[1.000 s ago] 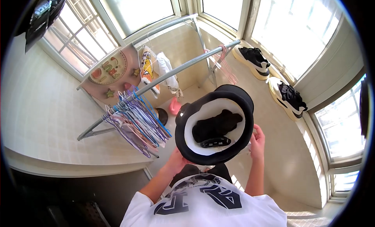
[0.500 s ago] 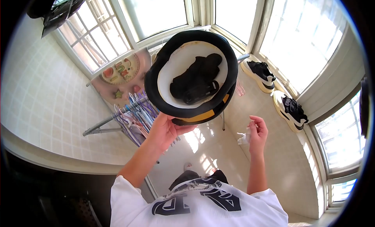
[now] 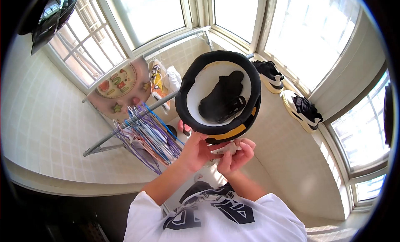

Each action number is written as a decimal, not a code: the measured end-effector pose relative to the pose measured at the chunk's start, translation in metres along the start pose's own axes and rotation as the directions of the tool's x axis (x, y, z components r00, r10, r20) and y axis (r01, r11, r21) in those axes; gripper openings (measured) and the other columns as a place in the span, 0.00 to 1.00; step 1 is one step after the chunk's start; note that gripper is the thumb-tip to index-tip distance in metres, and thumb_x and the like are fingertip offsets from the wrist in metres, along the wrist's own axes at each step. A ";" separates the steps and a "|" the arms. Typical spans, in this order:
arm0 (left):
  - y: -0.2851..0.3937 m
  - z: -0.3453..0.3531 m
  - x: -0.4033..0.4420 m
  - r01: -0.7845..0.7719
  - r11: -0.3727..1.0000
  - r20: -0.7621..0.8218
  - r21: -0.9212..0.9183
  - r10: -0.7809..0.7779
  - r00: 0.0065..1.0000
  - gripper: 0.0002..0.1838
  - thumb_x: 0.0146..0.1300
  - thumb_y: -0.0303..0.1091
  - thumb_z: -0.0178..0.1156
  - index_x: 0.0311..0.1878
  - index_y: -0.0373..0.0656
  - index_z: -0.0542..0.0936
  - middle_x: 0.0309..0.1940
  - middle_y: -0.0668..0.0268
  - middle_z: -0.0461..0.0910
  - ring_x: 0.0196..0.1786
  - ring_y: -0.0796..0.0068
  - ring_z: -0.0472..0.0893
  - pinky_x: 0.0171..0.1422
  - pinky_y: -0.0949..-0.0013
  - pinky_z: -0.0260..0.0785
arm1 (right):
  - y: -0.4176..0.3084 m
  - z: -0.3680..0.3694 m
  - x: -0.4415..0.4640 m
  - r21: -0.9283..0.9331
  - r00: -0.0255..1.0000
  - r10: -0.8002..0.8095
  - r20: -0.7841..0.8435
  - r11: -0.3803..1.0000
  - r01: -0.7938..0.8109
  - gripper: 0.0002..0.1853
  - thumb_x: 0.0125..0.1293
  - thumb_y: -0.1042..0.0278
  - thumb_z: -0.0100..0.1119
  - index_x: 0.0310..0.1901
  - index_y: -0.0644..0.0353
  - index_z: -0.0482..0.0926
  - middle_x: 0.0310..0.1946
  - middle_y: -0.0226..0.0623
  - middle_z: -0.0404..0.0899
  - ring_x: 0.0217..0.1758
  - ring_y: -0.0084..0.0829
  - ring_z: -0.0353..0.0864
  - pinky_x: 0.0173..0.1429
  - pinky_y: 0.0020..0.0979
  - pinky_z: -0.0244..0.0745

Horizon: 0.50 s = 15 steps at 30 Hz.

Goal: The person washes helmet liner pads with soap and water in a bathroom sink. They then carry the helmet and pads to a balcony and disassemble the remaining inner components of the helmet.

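Observation:
My left hand (image 3: 196,153) is closed on the near underside of an upturned helmet (image 3: 218,131), black outside with a yellow patch. Its white foam shell faces up, and a dark strap or padding with a buckle (image 3: 223,98) lies inside. My right hand (image 3: 238,156) pinches a crumpled white tissue (image 3: 228,148) just below the helmet's near edge, close to my left fingers. Whether the tissue touches the helmet, I cannot tell.
A drying rack (image 3: 100,144) with several bunched hangers (image 3: 146,131) stands at left. Behind it hangs a pink picture mat (image 3: 118,90). Two black-and-white sneakers (image 3: 306,111) rest on the right-hand window ledge. Another dark helmet with a visor (image 3: 52,15) is at upper left.
My right hand has moved left and up with the tissue, from apart to beside the helmet. The helmet and left hand sit slightly lower and more to the right in view.

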<state>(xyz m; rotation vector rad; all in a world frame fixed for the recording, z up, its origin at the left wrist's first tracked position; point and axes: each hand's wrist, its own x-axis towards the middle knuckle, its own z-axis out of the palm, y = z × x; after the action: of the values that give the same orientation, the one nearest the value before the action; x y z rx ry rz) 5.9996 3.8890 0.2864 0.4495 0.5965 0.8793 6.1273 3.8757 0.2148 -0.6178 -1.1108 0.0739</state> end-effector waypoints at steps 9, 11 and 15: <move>-0.028 -0.011 0.019 0.034 0.999 0.078 -0.008 -0.033 0.996 0.27 0.69 0.42 0.56 0.69 0.45 0.67 0.59 0.56 0.78 0.58 0.51 0.81 0.64 0.50 0.76 | -0.006 -0.030 -0.031 0.213 0.902 -0.247 0.355 0.960 0.179 0.27 0.53 0.69 0.64 0.57 0.58 0.72 0.46 0.44 0.66 0.33 0.34 0.72 0.37 0.32 0.70; -0.036 -0.019 0.022 0.072 0.997 0.072 0.004 -0.072 0.995 0.27 0.71 0.42 0.52 0.69 0.41 0.69 0.62 0.55 0.78 0.62 0.48 0.80 0.68 0.50 0.73 | -0.009 -0.036 -0.033 0.190 0.904 -0.207 0.373 0.971 0.144 0.26 0.52 0.69 0.63 0.56 0.59 0.72 0.46 0.45 0.66 0.33 0.34 0.72 0.37 0.33 0.70; -0.046 -0.027 0.024 0.074 0.993 0.053 0.091 -0.079 0.995 0.26 0.74 0.47 0.51 0.68 0.40 0.71 0.62 0.56 0.79 0.62 0.52 0.81 0.68 0.51 0.73 | -0.014 -0.049 -0.032 0.135 0.898 -0.163 0.409 0.984 0.117 0.26 0.52 0.70 0.62 0.55 0.59 0.73 0.46 0.46 0.68 0.34 0.36 0.74 0.38 0.34 0.71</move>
<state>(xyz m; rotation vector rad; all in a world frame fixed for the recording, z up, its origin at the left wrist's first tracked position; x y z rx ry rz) 6.0204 3.8860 0.2313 0.5269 0.5988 0.7668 6.1504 3.8318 0.1810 -0.4309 -1.5564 0.1463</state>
